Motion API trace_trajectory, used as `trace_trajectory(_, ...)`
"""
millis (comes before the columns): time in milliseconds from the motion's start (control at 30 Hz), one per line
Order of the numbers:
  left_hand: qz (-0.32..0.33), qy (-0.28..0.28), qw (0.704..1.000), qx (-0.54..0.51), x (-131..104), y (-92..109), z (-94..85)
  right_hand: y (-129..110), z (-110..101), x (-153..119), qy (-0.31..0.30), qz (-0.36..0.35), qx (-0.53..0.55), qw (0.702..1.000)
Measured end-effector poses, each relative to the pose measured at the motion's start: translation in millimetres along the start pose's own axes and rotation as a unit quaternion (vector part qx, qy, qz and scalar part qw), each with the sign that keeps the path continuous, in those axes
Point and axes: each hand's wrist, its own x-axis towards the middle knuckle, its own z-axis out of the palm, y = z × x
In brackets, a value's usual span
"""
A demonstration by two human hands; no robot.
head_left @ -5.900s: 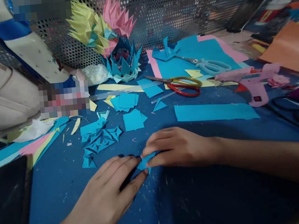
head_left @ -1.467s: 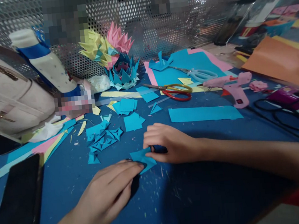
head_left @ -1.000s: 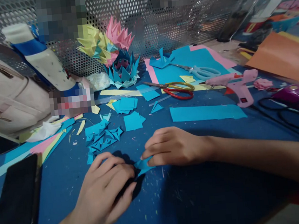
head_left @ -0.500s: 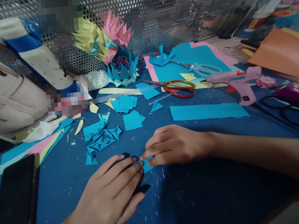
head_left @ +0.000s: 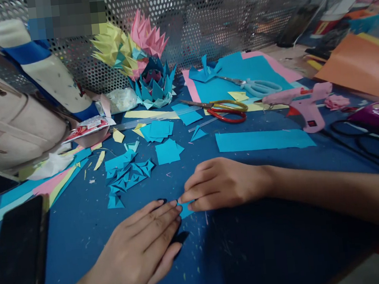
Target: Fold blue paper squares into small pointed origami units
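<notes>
A small piece of blue paper (head_left: 186,210) lies on the blue tabletop between my hands, mostly covered by fingers. My left hand (head_left: 145,240) is stretched out flat, its fingertips touching the paper's left edge. Curled over the right side of the paper, my right hand (head_left: 218,184) has its fingers pressed together on it. Folded blue paper pieces (head_left: 130,174) sit in a cluster beyond my left hand. Cut blue paper squares (head_left: 168,152) are stacked just behind my hands, and a long blue paper strip (head_left: 265,140) lies beyond my right hand.
Red-and-yellow scissors (head_left: 227,111), light-blue scissors (head_left: 261,87) and a pink glue gun (head_left: 309,103) lie farther back. Folded paper flowers (head_left: 155,85) stand against a perforated metal panel. A black phone (head_left: 19,256), a bottle (head_left: 49,75) and a pale bag (head_left: 9,114) are at left.
The fingers of my left hand have drawn closer together over the paper's edge. My right hand stays nearly where it was.
</notes>
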Motion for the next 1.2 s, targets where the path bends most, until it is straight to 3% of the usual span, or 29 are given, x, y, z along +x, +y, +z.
trace_trajectory(700,-0.001,-0.007,1.000,-0.008,-7,1,3.7,1,-3,0,-0.020,0.002,0.004,1.000)
trace_trajectory(933,-0.003,-0.012,1.000,-0.005,-6,1,3.4,4,-9,-1,-0.058,0.016,0.033,0.998)
trace_trajectory(1200,0.024,-0.009,0.999,0.031,3,1,-2.3,3,-9,1,-0.046,0.021,0.036,0.998)
